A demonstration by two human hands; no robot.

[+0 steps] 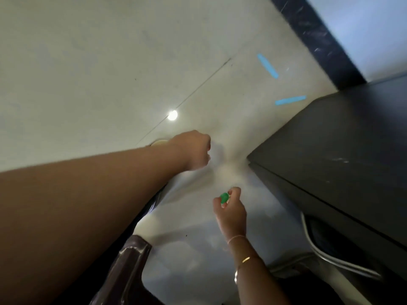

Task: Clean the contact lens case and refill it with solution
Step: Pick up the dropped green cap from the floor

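Note:
The view is blurred and points down at a pale tiled floor (pixel 110 62). My right hand (pixel 231 211) is low in the middle and pinches a small green piece (pixel 224 197), probably a cap of the lens case, between thumb and fingertips. My left arm reaches in from the left. My left hand (pixel 193 150) hangs above the floor with its fingers curled away from the camera, so whatever they may hold is hidden. The rest of the lens case and the solution bottle are not visible.
A dark cabinet or tabletop (pixel 341 150) fills the right side, with a metal-framed chair (pixel 319 247) below it. Two blue tape strips (pixel 267 66) mark the floor. A beige round object (pixel 159 142) peeks out behind my left wrist. A glossy dark brown object (pixel 127 260) sits at the bottom.

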